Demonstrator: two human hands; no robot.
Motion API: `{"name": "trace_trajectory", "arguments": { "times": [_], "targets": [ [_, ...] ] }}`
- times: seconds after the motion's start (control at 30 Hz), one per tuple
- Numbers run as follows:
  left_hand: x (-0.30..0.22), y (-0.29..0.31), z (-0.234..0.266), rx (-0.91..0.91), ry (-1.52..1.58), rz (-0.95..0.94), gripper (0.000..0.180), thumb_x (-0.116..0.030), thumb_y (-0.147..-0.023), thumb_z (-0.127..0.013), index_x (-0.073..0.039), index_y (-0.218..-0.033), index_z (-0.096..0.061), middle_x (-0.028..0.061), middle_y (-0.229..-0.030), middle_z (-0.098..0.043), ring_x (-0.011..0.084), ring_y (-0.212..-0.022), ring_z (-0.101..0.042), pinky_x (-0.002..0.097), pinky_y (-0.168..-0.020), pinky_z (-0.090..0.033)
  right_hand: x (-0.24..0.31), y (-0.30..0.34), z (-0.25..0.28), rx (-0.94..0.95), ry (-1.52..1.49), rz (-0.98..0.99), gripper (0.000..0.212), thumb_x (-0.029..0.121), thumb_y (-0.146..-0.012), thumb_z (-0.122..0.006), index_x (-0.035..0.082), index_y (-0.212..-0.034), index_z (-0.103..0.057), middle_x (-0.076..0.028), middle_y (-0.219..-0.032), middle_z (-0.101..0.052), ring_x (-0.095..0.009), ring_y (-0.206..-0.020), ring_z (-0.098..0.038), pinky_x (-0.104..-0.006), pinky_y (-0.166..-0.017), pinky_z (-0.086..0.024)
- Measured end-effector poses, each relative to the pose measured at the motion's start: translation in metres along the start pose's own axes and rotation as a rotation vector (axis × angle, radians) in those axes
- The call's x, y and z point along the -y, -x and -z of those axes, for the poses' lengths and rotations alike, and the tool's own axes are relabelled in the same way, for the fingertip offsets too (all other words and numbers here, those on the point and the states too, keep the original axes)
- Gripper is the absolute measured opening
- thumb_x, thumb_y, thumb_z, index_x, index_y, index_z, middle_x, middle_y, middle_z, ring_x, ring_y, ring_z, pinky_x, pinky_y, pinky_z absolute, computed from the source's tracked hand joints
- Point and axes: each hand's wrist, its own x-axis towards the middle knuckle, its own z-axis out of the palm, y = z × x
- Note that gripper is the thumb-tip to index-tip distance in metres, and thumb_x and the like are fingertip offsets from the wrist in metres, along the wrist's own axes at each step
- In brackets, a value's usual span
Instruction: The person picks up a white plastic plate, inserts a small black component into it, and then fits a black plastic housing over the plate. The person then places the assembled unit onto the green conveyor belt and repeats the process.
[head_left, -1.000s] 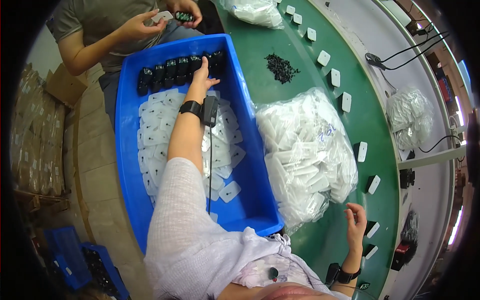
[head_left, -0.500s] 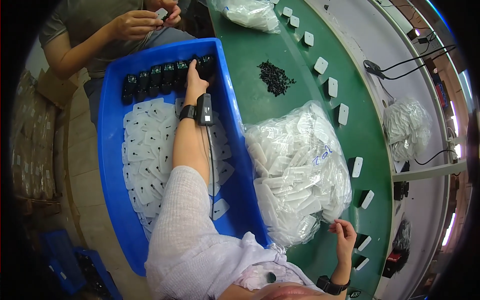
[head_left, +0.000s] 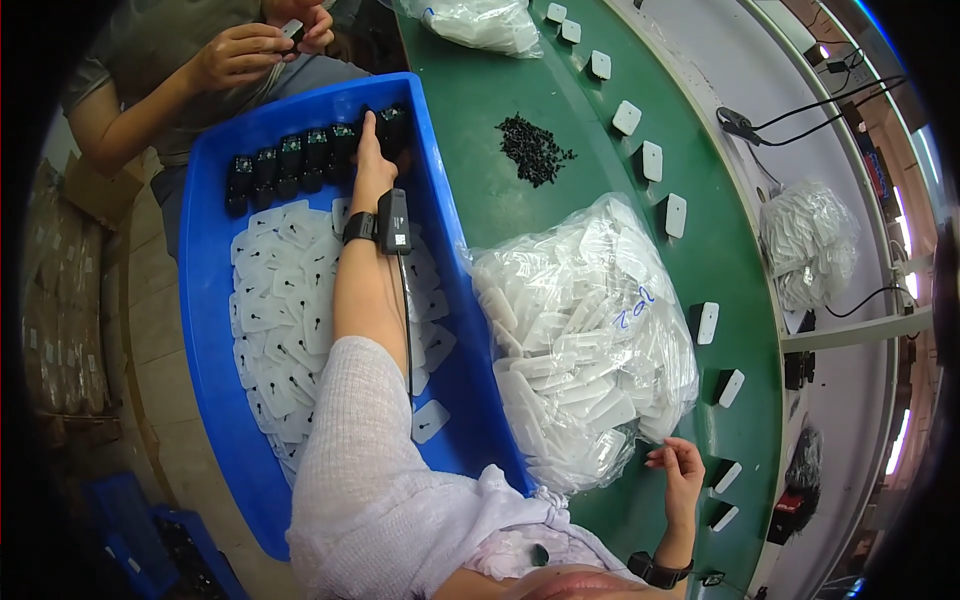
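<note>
My left hand (head_left: 371, 160) reaches to the far end of a blue bin (head_left: 212, 345). Its fingers close around a black device (head_left: 367, 118) in a row of several; the fingertips are partly hidden. Other black devices (head_left: 291, 160) with bare circuit boards stand to its left, and one more (head_left: 396, 122) to its right. Below the row lie many translucent white plates (head_left: 285, 320) with small black marks. My right hand (head_left: 684, 465) is empty, fingers loosely curled and apart, beside the near end of a clear bag (head_left: 590, 340) full of white plates.
A heap of small black pieces (head_left: 532, 150) lies on the green table (head_left: 470, 110). Several white-topped black devices (head_left: 675, 214) line its right side. Another bag (head_left: 485, 25) is at the far end. Across the bin, a co-worker's hands (head_left: 245, 55) hold a small device (head_left: 292, 32).
The whole view has shifted slightly, so the bin, table and bag appear farther left. My left hand stays at the same device in the row, and my right hand stays beside the bag.
</note>
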Motion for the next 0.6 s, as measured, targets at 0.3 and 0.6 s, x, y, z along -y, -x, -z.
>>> {"name": "trace_trajectory", "arguments": {
  "times": [0.3, 0.6],
  "targets": [
    [0.01, 0.015, -0.015, -0.183, -0.056, -0.224, 0.103, -0.056, -0.073, -0.073, -0.008, -0.147, -0.021, 0.0138, -0.15, -0.031, 0.0263, -0.136, -0.031, 0.0439, -0.112, -0.022, -0.001, 0.002, -0.006, -0.009, -0.021, -0.014, 0.016, 0.011, -0.094, -0.056, 0.001, -0.106, -0.057, -0.01, -0.084, -0.066, -0.015, -0.072, -0.062, -0.0257, -0.068, -0.051],
    [0.013, -0.002, -0.031, -0.299, 0.179, -0.296, 0.088, -0.04, -0.075, -0.076, -0.008, -0.139, -0.026, 0.0157, -0.129, -0.051, 0.0294, -0.109, -0.055, 0.0423, -0.098, -0.044, -0.012, 0.013, 0.003, -0.076, -0.005, -0.088, 0.016, 0.012, -0.094, -0.056, -0.001, -0.102, -0.061, -0.009, -0.084, -0.067, -0.013, -0.071, -0.062, -0.0246, -0.069, -0.05]
  ]
}}
